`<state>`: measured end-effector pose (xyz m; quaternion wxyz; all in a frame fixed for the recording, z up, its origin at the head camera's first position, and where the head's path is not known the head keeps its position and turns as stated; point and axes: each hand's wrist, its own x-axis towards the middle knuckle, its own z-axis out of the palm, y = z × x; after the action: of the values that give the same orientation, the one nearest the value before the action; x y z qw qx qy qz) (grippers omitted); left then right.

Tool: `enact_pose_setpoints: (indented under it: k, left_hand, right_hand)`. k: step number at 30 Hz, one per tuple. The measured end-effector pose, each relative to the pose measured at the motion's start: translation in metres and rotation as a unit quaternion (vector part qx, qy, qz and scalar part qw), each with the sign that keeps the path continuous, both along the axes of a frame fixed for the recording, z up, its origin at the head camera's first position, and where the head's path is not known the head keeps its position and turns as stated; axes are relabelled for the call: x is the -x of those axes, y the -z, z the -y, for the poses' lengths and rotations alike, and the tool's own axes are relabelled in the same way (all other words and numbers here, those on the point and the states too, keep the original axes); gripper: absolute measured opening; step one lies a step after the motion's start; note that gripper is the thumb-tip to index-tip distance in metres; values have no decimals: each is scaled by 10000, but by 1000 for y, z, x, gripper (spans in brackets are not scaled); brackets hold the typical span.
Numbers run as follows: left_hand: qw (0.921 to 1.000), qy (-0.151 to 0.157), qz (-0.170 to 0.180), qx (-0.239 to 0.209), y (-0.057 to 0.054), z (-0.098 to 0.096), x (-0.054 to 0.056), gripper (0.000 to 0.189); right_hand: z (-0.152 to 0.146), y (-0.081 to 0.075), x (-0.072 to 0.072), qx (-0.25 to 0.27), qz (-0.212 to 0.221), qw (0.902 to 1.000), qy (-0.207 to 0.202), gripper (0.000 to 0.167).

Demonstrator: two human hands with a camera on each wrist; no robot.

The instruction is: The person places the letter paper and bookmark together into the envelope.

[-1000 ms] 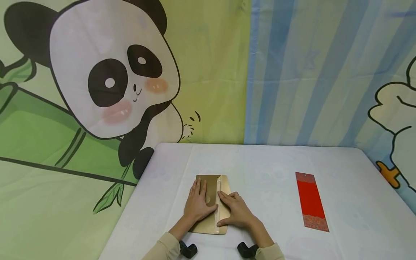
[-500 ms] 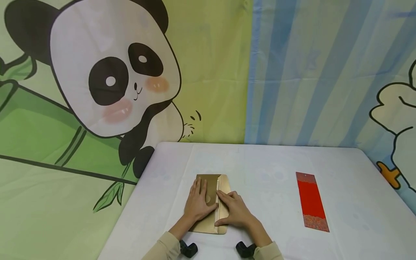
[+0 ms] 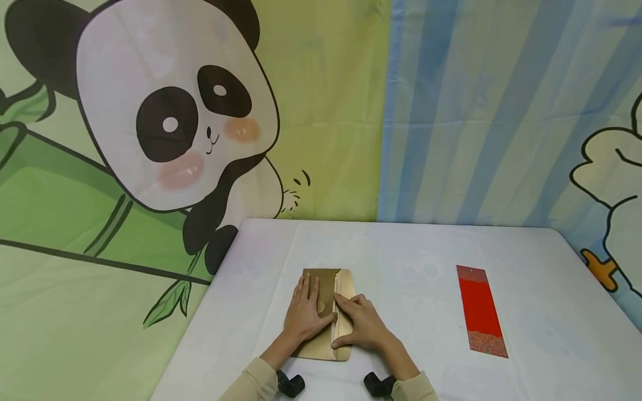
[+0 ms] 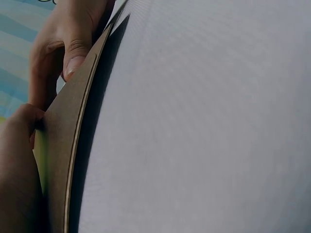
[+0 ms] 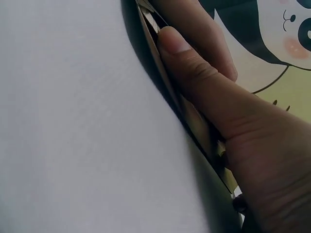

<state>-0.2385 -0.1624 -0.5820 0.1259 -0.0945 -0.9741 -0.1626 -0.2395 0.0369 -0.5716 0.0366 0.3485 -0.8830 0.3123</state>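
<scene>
A brown paper envelope (image 3: 327, 278) lies near the front of the table, its lighter flap (image 3: 347, 285) spread on the right side. A pale strip (image 3: 335, 329) runs along the fold. My left hand (image 3: 302, 318) rests flat on the envelope's body, fingers pointing away, its thumb tip near the strip. With thumb and forefinger set apart along the strip, my right hand (image 3: 368, 328) presses at the fold. The right wrist view shows the right thumb (image 5: 187, 56) against the paper edge; the left wrist view shows the envelope's edge (image 4: 73, 116) side-on. My right hand's remaining fingers are partly hidden.
A red strip (image 3: 481, 312) with patterned ends lies on the white table (image 3: 411, 267) to the right. Black wrist devices (image 3: 291, 384) sit under both forearms. Behind the table hangs a cartoon curtain (image 3: 331, 111).
My right thumb and forefinger have shifted slightly left at the fold, and the pale strip looks narrower. The left hand stays in place.
</scene>
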Motion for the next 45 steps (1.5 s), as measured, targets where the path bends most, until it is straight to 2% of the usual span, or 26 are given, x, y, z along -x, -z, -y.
enact_pose_setpoints:
  k: [5,12,19,25,29,35,45]
  left_hand:
    - [10000,-13,17,-34,1,0,0,101]
    - [10000,29,-23,61,2,0,1,101]
    - [9999,12,-131,71,-1,1,0,100]
    - [10000,-21,-36,66,1,1,1,100]
    - [9999,-21,-29,118,2,0,2,101]
    - [9998,-12,-51,174,2,0,2,101]
    - [9996,16,-57,272,2,-1,1,101]
  right_hand:
    - [2,1,0,-47,-173,9998,75,115]
    - [4,3,2,-142,-98,9996,230,120]
    - [6,4,5,-44,-293,9995,118,117]
    - [4,5,5,27,-397,9992,-100,109]
    - [3,6,6,-2,-615,9978,-247,107]
    - [5,6,6,-210,-1097,9935,-206,107]
    - [6,4,6,-367,-1287,9910,-52,108]
